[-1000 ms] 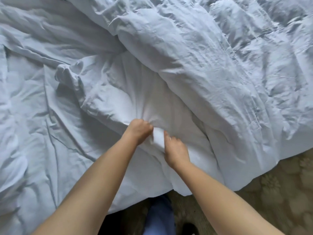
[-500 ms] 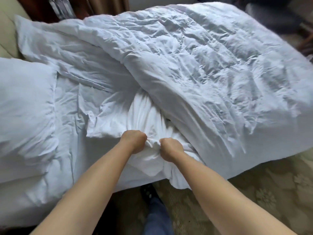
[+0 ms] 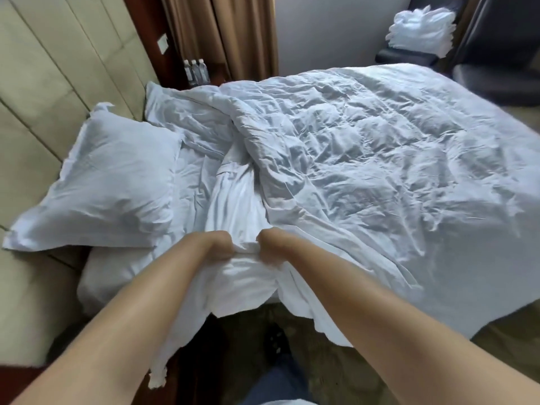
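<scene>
White sheet [image 3: 237, 206] lies bunched into a rope-like gather on the bed [image 3: 96, 279], in the gap between pillow and duvet. Its near end is drawn off the bed's near edge and hangs toward the carpet [image 3: 321, 369].

Left grip [image 3: 218, 244] and right grip [image 3: 269, 242] are both curled into tight fists round the gathered sheet. They sit side by side, nearly touching, backs up; fingertips are tucked under cloth and not visible. The fists are likely close together because the cloth is gathered into one handful, so a pull drags the whole sheet, not one corner. Arms are stretched forward, which reads as a haul toward the person.

Duvet [image 3: 380, 171] is crumpled and covers most of the bed. Its left edge overlaps the sheet and probably weighs on it.

Pillow [image 3: 117, 182] sits left of the sheet against the padded headboard [image 3: 52, 83], with one corner overhanging the bed edge.

Farther off are water bottles [image 3: 195, 72] beside a brown curtain [image 3: 233, 33], and a pile of white linen [image 3: 420, 30] parked on a dark chair [image 3: 409, 58].
</scene>
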### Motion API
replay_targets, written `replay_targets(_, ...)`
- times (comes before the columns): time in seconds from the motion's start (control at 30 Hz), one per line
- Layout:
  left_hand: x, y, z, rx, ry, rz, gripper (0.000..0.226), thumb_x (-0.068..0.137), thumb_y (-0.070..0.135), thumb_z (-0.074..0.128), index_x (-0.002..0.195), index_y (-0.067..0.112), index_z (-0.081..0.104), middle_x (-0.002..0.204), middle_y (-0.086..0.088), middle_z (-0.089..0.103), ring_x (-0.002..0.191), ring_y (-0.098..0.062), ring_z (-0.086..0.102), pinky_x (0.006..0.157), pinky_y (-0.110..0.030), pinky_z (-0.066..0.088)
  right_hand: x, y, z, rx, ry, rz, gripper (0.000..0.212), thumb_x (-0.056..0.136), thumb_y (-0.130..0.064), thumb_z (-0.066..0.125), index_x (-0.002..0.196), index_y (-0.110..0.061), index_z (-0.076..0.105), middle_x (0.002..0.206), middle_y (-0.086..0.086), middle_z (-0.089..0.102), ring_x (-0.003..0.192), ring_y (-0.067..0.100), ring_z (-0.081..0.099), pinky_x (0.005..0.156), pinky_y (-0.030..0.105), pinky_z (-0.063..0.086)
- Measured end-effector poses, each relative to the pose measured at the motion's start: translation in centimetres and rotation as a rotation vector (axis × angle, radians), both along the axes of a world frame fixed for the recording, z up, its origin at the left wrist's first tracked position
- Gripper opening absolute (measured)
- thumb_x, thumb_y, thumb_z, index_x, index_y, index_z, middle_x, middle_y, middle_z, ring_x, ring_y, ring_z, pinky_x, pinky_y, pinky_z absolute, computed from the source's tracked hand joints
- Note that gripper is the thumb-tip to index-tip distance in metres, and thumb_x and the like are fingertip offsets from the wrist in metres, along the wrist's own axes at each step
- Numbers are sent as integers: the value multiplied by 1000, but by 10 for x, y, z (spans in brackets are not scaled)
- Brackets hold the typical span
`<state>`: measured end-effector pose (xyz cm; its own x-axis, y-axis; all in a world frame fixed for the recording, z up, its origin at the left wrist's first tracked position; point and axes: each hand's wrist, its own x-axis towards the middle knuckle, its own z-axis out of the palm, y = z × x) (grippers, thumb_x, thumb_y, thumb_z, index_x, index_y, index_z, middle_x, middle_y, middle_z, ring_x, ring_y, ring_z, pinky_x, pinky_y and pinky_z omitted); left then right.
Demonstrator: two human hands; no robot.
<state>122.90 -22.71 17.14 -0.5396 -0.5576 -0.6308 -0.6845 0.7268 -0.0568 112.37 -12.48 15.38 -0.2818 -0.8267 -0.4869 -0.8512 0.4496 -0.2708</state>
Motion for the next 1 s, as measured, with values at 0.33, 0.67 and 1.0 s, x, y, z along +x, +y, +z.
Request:
replay_targets(0.33, -25, 22, -16, 101, 238, -93, 15, 90, 17, 48, 99, 11, 59, 118, -12, 59, 108, -27, 53, 74, -26, 34, -40, 38, -21, -237, 256, -185, 34, 83, -17, 64, 116, -12, 56, 122, 12, 59, 116, 30, 53, 91, 33, 42)
replay_targets(0.67, -49, -71, -73, 133, 77, -152, 66, 89, 26, 62, 147, 19, 31, 148, -4, 38, 134, -24, 40, 106, -33, 36, -68, -39, -76, 166, -2, -144, 89, 77, -34, 75, 150, -28, 23, 149, 7, 31, 138, 25, 27, 107, 35, 35)
replay_targets(1.0, -97, -243, -154, 151, 36, -7, 46, 92, 12, 41, 138, 15, 42, 144, -9, 42, 130, -29, 44, 104, -42, 41, -89, -206, -128, 79, -94, -222, 69, 89, -41, 57, 148, -24, 24, 150, 4, 27, 135, 27, 34, 102, 41, 39)
